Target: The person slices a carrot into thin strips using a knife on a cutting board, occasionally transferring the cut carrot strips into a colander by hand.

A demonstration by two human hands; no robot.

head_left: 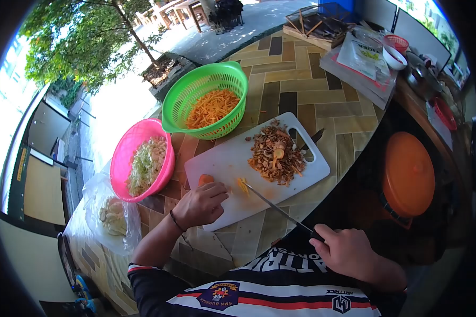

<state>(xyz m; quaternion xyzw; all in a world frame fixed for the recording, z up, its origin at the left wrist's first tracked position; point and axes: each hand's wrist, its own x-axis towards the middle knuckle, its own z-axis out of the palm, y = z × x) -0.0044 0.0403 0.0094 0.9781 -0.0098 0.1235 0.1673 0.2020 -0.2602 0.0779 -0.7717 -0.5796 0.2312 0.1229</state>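
A knife (278, 209) is in my right hand (347, 251), its dark handle gripped and its tip down on the white cutting board (227, 164). By the tip lie several yellow-orange carrot strips (243, 185). My left hand (201, 204) rests on the board's left part with curled fingers. Just beyond its knuckles shows an orange carrot piece (205, 179), seemingly touching the hand. What those fingers hold, if anything, is hidden. Toward the board's handle hole sits a pile of brown and orange peelings (277, 153).
Behind the board stands a green basket (232, 119) of shredded carrot (212, 108). Left of it, a pink basket (122, 142) holds chopped pale vegetables (147, 166). A plastic bag (98, 211) with pale contents lies nearer. At right is an orange lid (409, 171).
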